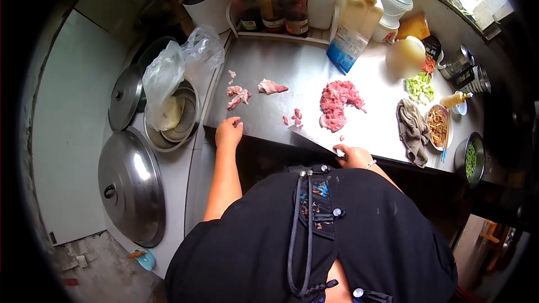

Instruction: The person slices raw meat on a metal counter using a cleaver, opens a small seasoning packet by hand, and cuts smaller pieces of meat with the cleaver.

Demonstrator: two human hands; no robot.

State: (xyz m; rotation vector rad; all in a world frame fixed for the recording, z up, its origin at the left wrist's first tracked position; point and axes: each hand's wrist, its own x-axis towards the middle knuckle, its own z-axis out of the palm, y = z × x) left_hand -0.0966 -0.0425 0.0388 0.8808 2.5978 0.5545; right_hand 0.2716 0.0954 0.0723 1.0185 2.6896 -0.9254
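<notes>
My right hand (355, 157) is closed round the handle of a knife (314, 139), whose blade points left along the front edge of the steel counter (269, 113). Sliced red meat (338, 104) lies in a pile beyond the knife. Small meat bits (296, 116) sit just past the blade tip. At the counter's front left edge is my left hand (229, 130), its fingers curled; whether they hold anything is too small to tell. Beyond it lie pale fatty scraps (238, 96) and another meat piece (272, 86).
On the left are a metal basin (188, 129) with plastic bags (164, 73) and a large lid (130, 188). Bottles (296, 11) stand at the back. To the right are a cloth (412, 132), a plate of shredded food (438, 126) and a bowl of greens (471, 160).
</notes>
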